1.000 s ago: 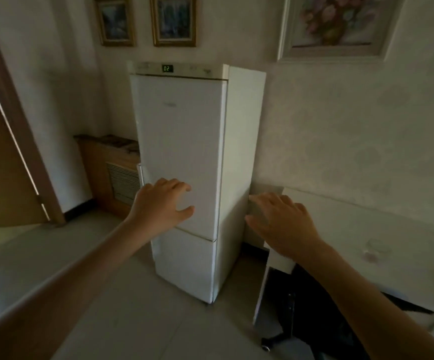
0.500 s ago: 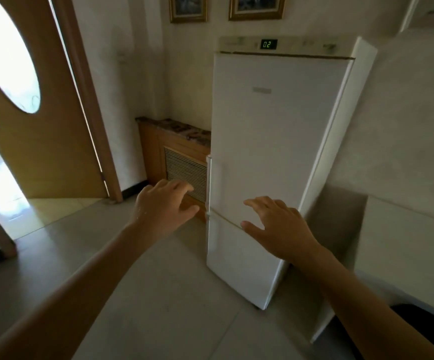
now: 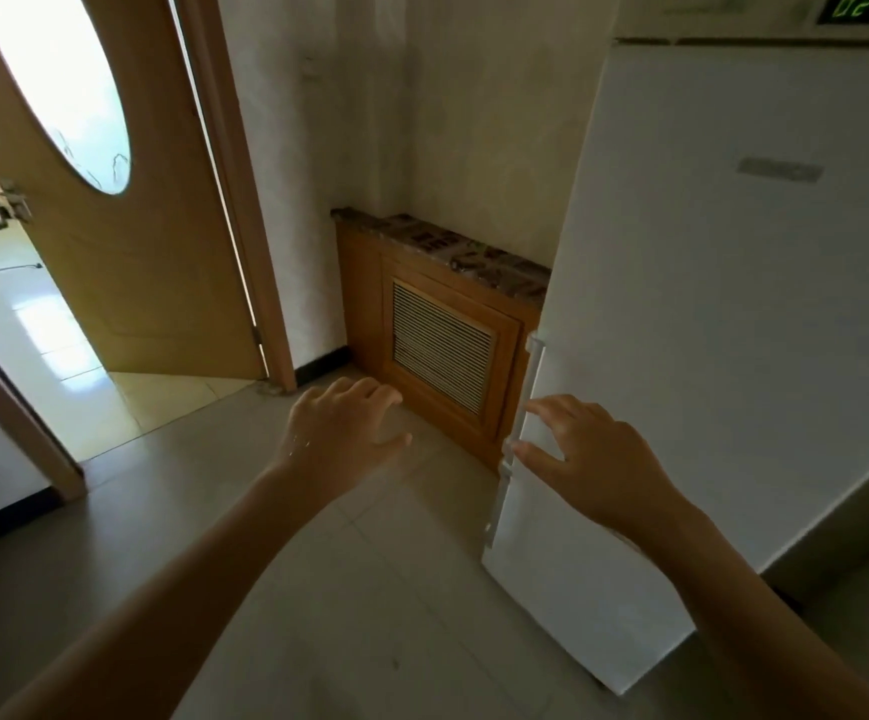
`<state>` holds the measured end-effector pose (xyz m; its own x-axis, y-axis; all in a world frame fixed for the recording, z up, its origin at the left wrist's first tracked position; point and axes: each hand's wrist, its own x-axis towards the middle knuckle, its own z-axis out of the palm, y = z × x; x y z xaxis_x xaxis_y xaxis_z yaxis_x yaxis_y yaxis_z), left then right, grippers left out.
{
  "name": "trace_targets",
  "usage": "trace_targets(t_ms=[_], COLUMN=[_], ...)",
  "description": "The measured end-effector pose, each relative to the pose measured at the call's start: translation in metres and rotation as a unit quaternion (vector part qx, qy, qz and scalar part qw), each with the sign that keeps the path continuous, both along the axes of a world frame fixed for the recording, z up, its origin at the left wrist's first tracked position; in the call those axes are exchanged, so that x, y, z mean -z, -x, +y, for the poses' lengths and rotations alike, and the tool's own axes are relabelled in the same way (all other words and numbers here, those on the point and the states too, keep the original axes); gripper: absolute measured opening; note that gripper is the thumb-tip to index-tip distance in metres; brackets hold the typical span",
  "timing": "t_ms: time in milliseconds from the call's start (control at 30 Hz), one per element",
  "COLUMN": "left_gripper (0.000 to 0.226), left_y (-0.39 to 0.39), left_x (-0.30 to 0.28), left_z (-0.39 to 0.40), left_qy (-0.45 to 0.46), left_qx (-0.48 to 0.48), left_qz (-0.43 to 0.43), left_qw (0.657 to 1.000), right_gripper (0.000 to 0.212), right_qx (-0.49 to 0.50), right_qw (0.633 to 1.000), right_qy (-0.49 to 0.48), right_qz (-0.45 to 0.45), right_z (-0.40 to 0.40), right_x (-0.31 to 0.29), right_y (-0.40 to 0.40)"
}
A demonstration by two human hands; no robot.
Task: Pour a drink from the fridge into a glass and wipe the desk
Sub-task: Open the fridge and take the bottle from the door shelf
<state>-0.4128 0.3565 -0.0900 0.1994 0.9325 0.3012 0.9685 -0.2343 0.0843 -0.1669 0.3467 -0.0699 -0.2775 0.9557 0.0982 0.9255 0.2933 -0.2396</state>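
A tall white fridge fills the right side, its doors closed and a green "02" display at the top. A slim white handle runs down its left edge. My right hand is spread open just at that handle, its fingertips almost on it and holding nothing. My left hand hovers open over the floor, left of the fridge, empty. No drink, glass or desk is in view.
A low wooden radiator cover with a slatted grille stands against the wall, tight beside the fridge. A wooden door with an oval window stands ajar at left, with a bright room beyond. Tiled floor lies below.
The view has swung left and closer to the fridge; the white desk has left the frame. My right hand has shifted from the fridge door's front to its left-edge handle.
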Motion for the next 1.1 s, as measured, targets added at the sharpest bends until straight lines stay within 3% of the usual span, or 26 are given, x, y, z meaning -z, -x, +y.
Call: trace_targets(t_ms=[200, 533, 867, 1100], left_gripper=[0.048, 0.046, 0.043, 0.044], left_y=[0.062, 0.118, 0.086, 0.052], left_x=[0.004, 0.008, 0.012, 0.036], left_z=[0.089, 0.238, 0.353, 0.433], left_qy=[0.015, 0.043, 0.031, 0.043], left_qx=[0.033, 0.215, 0.388, 0.427], left_qz=[-0.017, -0.013, -0.026, -0.026], left_qw=[0.999, 0.976, 0.921, 0.903], right_gripper=[0.05, 0.049, 0.049, 0.05], right_qx=[0.062, 0.238, 0.372, 0.406], right_qw=[0.998, 0.969, 0.925, 0.911], right_qy=[0.02, 0.06, 0.078, 0.079], right_qz=[0.015, 0.025, 0.015, -0.001], right_z=[0.079, 0.161, 0.219, 0.293], right_x=[0.001, 0.015, 0.02, 0.043], right_y=[0.057, 0.151, 0.172, 0.139])
